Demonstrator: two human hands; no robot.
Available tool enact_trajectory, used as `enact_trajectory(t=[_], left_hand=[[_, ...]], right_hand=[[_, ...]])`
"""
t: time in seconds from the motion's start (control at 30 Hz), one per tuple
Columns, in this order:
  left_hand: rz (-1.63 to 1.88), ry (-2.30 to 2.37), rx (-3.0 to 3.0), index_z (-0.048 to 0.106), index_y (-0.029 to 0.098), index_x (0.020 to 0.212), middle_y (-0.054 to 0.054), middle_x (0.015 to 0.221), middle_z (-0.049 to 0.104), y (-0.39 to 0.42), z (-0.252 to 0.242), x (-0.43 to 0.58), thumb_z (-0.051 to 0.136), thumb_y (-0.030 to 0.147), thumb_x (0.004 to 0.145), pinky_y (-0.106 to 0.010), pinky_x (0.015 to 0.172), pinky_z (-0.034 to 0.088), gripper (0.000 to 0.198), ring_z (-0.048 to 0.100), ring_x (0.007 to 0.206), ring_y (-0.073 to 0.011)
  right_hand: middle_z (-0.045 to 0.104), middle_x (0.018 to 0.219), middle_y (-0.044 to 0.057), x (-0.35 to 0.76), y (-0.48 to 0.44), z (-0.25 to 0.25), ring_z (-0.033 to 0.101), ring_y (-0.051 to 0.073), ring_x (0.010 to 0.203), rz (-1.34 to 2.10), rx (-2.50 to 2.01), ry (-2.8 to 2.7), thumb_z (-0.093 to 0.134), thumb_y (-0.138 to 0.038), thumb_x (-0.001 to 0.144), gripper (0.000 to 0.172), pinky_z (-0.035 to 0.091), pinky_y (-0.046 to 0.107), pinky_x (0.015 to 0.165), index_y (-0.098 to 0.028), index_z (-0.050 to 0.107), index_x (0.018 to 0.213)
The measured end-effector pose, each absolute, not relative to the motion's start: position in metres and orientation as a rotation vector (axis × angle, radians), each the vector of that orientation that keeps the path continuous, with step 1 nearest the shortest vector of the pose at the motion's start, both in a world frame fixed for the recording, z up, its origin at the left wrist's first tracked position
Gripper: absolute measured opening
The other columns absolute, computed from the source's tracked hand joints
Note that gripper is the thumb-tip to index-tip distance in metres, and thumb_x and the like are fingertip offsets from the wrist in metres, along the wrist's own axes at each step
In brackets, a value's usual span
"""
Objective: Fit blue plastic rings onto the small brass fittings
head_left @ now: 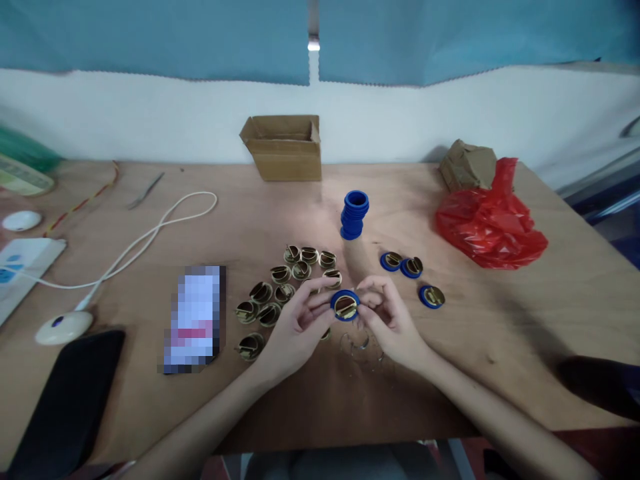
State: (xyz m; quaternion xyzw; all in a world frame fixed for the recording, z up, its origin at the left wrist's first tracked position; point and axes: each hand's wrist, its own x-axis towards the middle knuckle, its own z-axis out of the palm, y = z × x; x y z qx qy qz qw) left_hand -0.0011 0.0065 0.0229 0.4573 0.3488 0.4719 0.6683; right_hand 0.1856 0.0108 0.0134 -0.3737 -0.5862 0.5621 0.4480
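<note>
Between my hands, over the front middle of the table, is a round gold-coloured metal piece with a bar across it, set in a blue ring (345, 305). The fingers of my left hand (303, 323) are closed on its left edge. My right hand (393, 327) pinches the right edge. Several similar gold-coloured round pieces (261, 292) without blue rings lie to the left, some partly hidden by my left hand. Three gold pieces in blue rings (432, 297) lie right of my right hand. Beyond my hands stands a stack of blue rings (355, 213). Thin curved wire-like bits (360, 342) lie below my hands.
An open cardboard box (290, 160) stands against the wall. At right are a red plastic bag (493, 227) and a crumpled brown package (467, 163). A phone with a lit screen (195, 317), a dark phone (70, 400) and a white cable (145, 243) lie at left.
</note>
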Motion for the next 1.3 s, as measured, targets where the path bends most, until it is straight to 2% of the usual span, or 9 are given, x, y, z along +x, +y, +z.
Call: enact_trajectory(t=[0.13,0.43,0.67,0.77,0.9,1.0,1.13,1.23,1.3], left_hand=[[1.034,0.877,1.053,0.059,0.021,0.122,-0.008,0.112,0.077,0.005,0.026,-0.001,0.06,0.019,0.095,-0.017,0.077,0.058,0.026,0.074,0.099,-0.0139],[1.043,0.897,1.074,0.066,0.02,0.102,-0.005,0.097,0.079,0.005,0.021,0.0,0.063,0.019,0.092,-0.019,0.069,0.059,0.011,0.076,0.085,-0.0144],[0.995,1.025,1.375,0.062,0.023,0.126,-0.007,0.118,0.074,0.002,0.015,0.001,0.056,0.021,0.097,-0.029,0.09,0.059,0.03,0.072,0.101,-0.0167],[0.936,1.087,1.478,0.062,0.022,0.128,-0.008,0.114,0.075,0.0,0.013,0.0,0.054,0.024,0.098,-0.03,0.083,0.06,0.031,0.073,0.09,-0.017],[0.884,1.108,1.504,0.066,0.022,0.117,-0.005,0.1,0.074,-0.001,0.015,-0.001,0.052,0.027,0.1,-0.028,0.073,0.059,0.022,0.071,0.081,-0.0164],[0.932,1.085,1.481,0.065,0.022,0.111,-0.006,0.103,0.073,0.0,0.015,0.0,0.057,0.026,0.097,-0.031,0.081,0.058,0.017,0.07,0.091,-0.0184],[1.027,1.042,1.436,0.063,0.021,0.098,-0.01,0.12,0.069,0.002,0.012,0.002,0.063,0.023,0.093,-0.036,0.097,0.054,0.005,0.065,0.119,-0.0238],[1.046,1.027,1.434,0.06,0.022,0.093,-0.011,0.126,0.068,0.002,0.01,0.002,0.062,0.021,0.093,-0.038,0.102,0.051,0.002,0.06,0.127,-0.0243],[1.076,1.013,1.416,0.058,0.022,0.093,-0.011,0.129,0.066,0.002,0.011,0.001,0.061,0.021,0.094,-0.037,0.103,0.05,0.003,0.061,0.126,-0.0234]], right_hand=[[0.054,0.081,-0.003,0.187,0.011,0.014,0.051,0.011,0.064,1.406,-0.946,-1.459,0.05,-0.032,0.102,0.018,0.042,0.025,0.06,-0.027,0.043,0.118],[0.04,0.065,-0.009,0.189,0.009,0.01,0.036,0.01,0.053,1.379,-0.991,-1.494,0.05,-0.033,0.102,0.011,0.029,0.021,0.05,-0.027,0.045,0.111],[0.049,0.074,-0.005,0.185,0.016,0.012,0.048,0.012,0.067,1.199,-1.031,-1.395,0.058,-0.03,0.099,0.014,0.043,0.025,0.064,-0.025,0.05,0.109],[0.052,0.076,-0.004,0.184,0.018,0.013,0.05,0.012,0.068,1.209,-1.041,-1.381,0.061,-0.033,0.097,0.016,0.045,0.026,0.065,-0.025,0.051,0.108],[0.054,0.075,-0.004,0.186,0.019,0.014,0.052,0.012,0.067,1.271,-1.041,-1.352,0.065,-0.036,0.094,0.021,0.047,0.026,0.065,-0.025,0.052,0.106],[0.06,0.08,-0.002,0.189,0.022,0.015,0.056,0.012,0.069,1.451,-1.022,-1.323,0.07,-0.039,0.09,0.026,0.049,0.027,0.064,-0.025,0.052,0.103],[0.065,0.088,0.0,0.193,0.027,0.015,0.059,0.012,0.071,1.694,-0.956,-1.288,0.074,-0.041,0.087,0.03,0.052,0.027,0.063,-0.024,0.053,0.101],[0.065,0.096,0.002,0.196,0.03,0.016,0.061,0.013,0.074,1.683,-0.923,-1.308,0.066,-0.04,0.092,0.023,0.053,0.028,0.065,-0.024,0.053,0.102],[0.064,0.096,0.003,0.2,0.032,0.019,0.061,0.014,0.074,1.524,-1.018,-1.395,0.059,-0.037,0.096,0.016,0.052,0.028,0.064,-0.024,0.053,0.102]])
